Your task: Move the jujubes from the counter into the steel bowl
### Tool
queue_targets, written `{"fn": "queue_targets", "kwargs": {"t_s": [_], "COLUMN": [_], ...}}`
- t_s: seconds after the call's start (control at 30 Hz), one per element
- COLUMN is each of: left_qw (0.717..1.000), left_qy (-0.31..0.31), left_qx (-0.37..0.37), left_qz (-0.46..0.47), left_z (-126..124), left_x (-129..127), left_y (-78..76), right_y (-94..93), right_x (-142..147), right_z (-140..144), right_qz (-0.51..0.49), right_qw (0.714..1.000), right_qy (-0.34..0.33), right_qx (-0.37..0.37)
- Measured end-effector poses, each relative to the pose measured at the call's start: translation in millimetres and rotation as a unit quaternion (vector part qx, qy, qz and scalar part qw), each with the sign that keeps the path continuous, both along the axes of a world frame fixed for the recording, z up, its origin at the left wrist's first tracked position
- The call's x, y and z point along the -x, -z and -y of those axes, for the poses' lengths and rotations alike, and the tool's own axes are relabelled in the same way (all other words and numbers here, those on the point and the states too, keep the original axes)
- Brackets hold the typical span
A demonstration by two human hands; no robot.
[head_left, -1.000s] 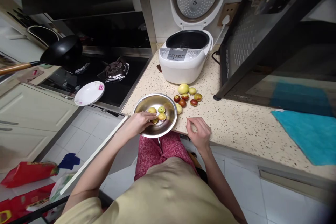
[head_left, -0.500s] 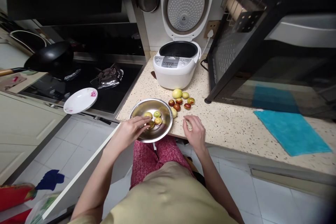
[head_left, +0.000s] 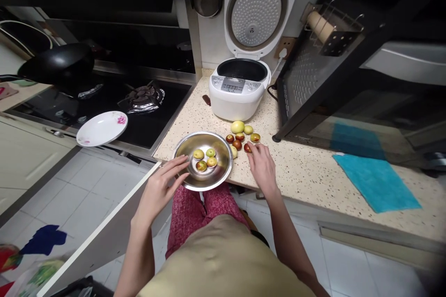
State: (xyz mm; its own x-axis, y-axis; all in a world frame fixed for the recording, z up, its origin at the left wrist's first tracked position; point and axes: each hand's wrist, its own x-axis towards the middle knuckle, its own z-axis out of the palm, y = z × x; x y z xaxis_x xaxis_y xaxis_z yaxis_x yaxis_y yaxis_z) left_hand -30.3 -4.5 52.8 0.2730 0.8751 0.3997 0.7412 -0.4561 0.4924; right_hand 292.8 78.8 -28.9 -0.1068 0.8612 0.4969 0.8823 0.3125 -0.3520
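A steel bowl (head_left: pixel 216 177) stands at the counter's front edge, with several greenish-yellow jujubes (head_left: pixel 211 162) in it. My left hand (head_left: pixel 160 189) is over the bowl's left rim, fingers apart and holding nothing. On the counter to the right, my right hand (head_left: pixel 264 167) has its fingertips closed on a red-brown jujube (head_left: pixel 247 148), partly hidden by them. Beside it lie more jujubes, some red-brown (head_left: pixel 237 145), one mottled (head_left: pixel 255 138) and some pale green (head_left: pixel 237 126).
Behind the fruit stands a white rice cooker (head_left: pixel 237 102) with its lid raised. A white plate (head_left: pixel 102 129) sits at the front of the gas stove (head_left: pixel 170 120), and a black wok (head_left: pixel 59 62) is farther left. Rightward are a black oven (head_left: pixel 348 120) and a blue cloth (head_left: pixel 378 183).
My left hand has drawn back from the jujubes in the bowl, its fingers spreading. My right hand has moved forward to the red-brown jujube and pinched it. The whole view has shifted slightly.
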Motion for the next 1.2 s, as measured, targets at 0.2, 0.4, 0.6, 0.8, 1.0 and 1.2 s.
{"fn": "queue_targets", "kwargs": {"t_s": [0.2,0.4,0.6,0.8,1.0,1.2], "left_qw": [1.000,1.000,1.000,0.999,0.999,0.999], "left_qy": [0.003,-0.007,-0.010,0.007,0.011,0.008], "left_qx": [0.004,0.002,-0.005,-0.026,-0.035,-0.047], "left_qz": [0.008,0.017,0.022,0.024,0.018,0.019], "left_z": [-0.1,-1.4,-1.3,-0.9,1.6,2.0], "left_x": [1.2,2.1,3.5,1.7,5.3,7.8], "left_y": [2.0,5.5,5.9,9.4,10.9,12.5], "right_y": [-0.8,-4.4,-33.5,-63.4,-60.6,-61.0], "right_x": [0.2,6.0,24.4,65.2,85.6,90.7], "right_z": [4.2,9.6,5.4,-2.7,0.3,1.2], "right_qz": [-0.028,-0.108,-0.192,-0.170,-0.068,0.024], "right_qw": [0.999,0.991,0.978,0.967,0.968,0.975], "right_qy": [-0.032,-0.065,-0.082,-0.187,-0.217,-0.181], "right_qx": [0.008,0.044,0.001,0.027,0.104,0.130]}}
